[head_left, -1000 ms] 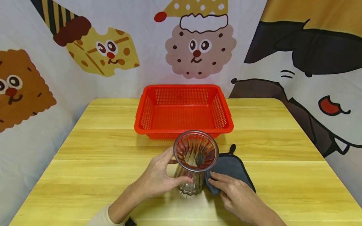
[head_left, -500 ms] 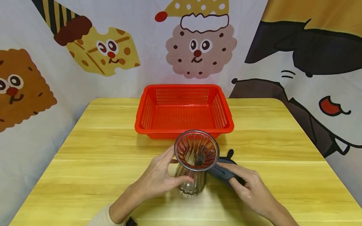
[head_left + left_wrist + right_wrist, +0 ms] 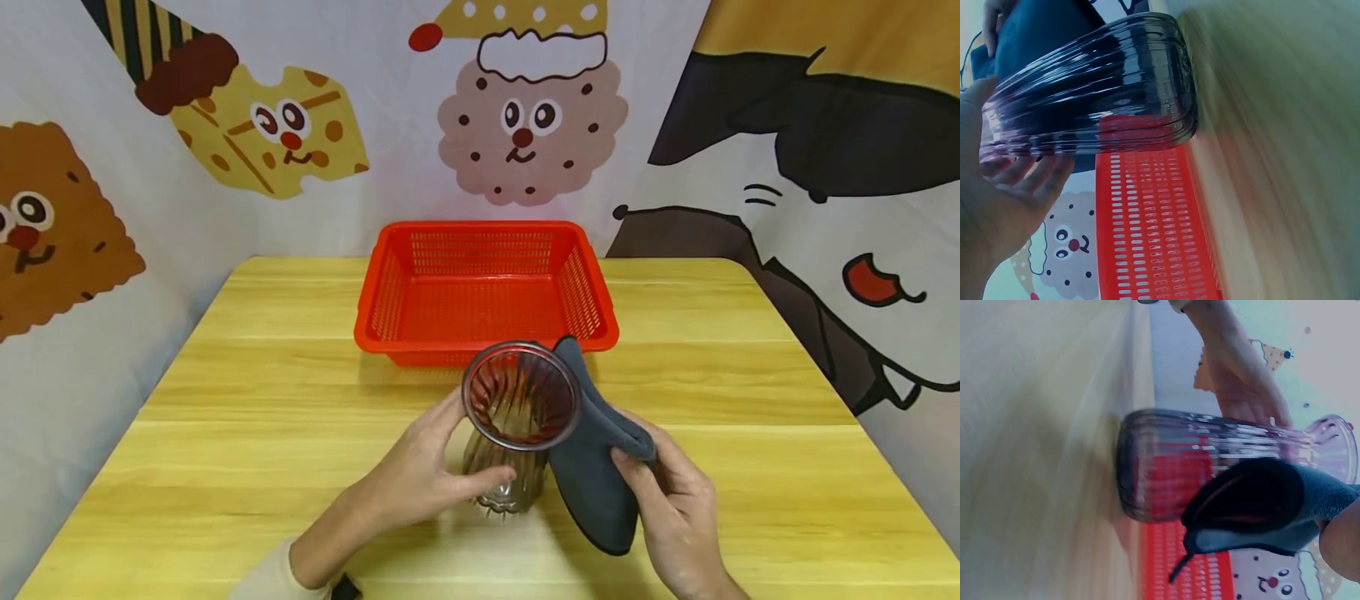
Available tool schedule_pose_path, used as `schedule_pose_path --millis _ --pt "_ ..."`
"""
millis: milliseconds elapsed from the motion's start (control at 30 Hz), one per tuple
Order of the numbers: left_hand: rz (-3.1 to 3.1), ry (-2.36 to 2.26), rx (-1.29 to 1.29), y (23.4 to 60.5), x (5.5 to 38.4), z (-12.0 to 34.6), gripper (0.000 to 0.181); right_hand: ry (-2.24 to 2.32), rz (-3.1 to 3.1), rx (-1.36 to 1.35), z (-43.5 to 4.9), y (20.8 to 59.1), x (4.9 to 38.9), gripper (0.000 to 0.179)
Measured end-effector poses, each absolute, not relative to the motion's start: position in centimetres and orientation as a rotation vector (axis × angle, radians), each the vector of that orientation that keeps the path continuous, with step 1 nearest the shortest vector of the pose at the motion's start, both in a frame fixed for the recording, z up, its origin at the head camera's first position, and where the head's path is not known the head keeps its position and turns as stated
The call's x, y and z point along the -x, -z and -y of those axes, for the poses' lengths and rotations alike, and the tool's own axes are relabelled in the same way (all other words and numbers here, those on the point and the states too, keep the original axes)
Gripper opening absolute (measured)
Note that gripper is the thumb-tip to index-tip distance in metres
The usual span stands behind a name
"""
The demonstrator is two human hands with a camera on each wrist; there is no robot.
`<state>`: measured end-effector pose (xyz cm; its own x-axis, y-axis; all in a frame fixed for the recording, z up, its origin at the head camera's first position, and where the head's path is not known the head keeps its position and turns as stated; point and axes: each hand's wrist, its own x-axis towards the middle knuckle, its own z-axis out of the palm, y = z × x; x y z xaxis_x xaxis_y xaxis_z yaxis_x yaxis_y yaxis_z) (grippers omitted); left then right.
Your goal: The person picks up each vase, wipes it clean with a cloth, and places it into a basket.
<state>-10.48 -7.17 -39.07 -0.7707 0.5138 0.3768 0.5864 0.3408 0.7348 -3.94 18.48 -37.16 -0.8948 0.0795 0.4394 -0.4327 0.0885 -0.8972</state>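
A clear ribbed glass vase [image 3: 525, 477] with a flared rim is upright in front of the person, its base at or close to the tabletop. My left hand [image 3: 420, 462] grips it round the neck, thumb in front and the other fingers behind. In my right hand [image 3: 675, 500] is a dark grey-blue cloth [image 3: 592, 479] with black edging, folded and pinched between thumb and fingers. The cloth is held up close against the vase's right side. In the right wrist view the cloth [image 3: 1241, 500] hangs open like a pocket and a black loop sticks out.
A red perforated plastic basket [image 3: 483, 346] stands behind the vase, near the table's far edge. The table [image 3: 262, 433] has a light wood-grain top. A curtain [image 3: 397, 150] with cartoon prints hangs round its back and sides.
The right hand has gathered the cloth, lifted it off the table and raised it beside the vase. The left hand and the vase stay in nearly the same place.
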Motion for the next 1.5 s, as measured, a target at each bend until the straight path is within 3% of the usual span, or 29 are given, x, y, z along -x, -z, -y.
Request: schedule_pose_path --millis 200,400,800,1133,1333,1500 --pt "2.39 1.505 1.13 38.9 11.0 7.2 0.072 -1.914 1.866 -0.579 -17.9 38.5 4.5 0.051" --pt "2.302 1.53 1.187 38.9 11.4 7.1 0.066 -1.875 1.941 -0.58 -17.7 38.3 4.4 0.052" --pt "2.211 1.5 1.253 38.9 11.6 7.0 0.065 -1.887 1.971 -0.716 -17.9 38.8 4.4 0.05" --pt "2.192 1.496 1.216 39.2 11.3 7.0 0.064 -1.782 1.808 -1.013 -18.2 40.8 5.5 0.032" --pt "2.18 1.507 1.236 39.1 11.2 7.0 0.066 -1.572 1.887 -1.005 -18.3 40.6 5.7 0.046" --pt "2.179 1.511 1.236 38.9 11.2 7.1 0.066 -1.493 1.907 -1.053 -18.3 40.3 5.8 0.027"
